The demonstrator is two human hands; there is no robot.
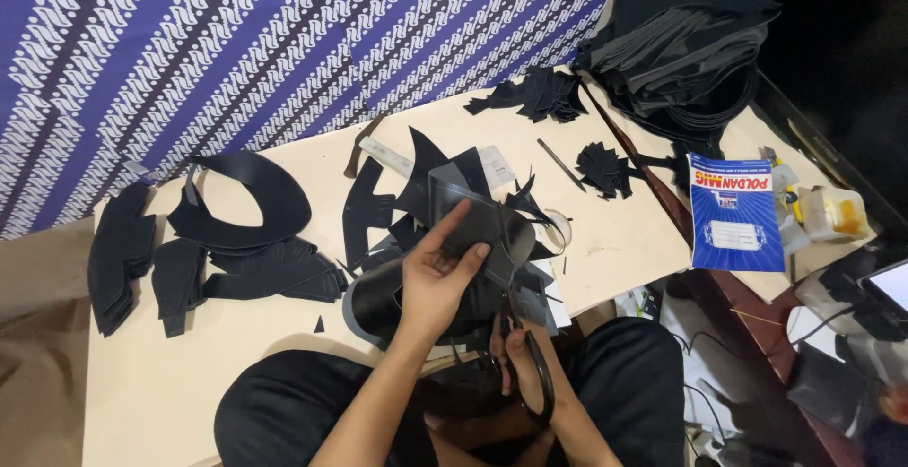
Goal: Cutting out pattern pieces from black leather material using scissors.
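My left hand (437,273) pinches the curled black sheet (473,240), which looks light, floppy and best gripped at its edge, while my right hand (518,354) clenches scissors (530,358).

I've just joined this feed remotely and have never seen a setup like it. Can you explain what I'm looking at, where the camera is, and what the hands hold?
There is no machine here: a person works with two bare hands. The single picture comes from a camera worn on their head, looking down over their lap and a low cream table.

The left hand grips a curved piece of black sheet material, thumb on top. The right hand, lower down, holds black-handled scissors whose blades point up toward that piece.

On the table lie more black cut pieces, a stack of them at the left edge, scraps, a ruler and a pen. To the right sit a blue booklet and a pile of dark sheets. A blue-and-white patterned cloth hangs behind.
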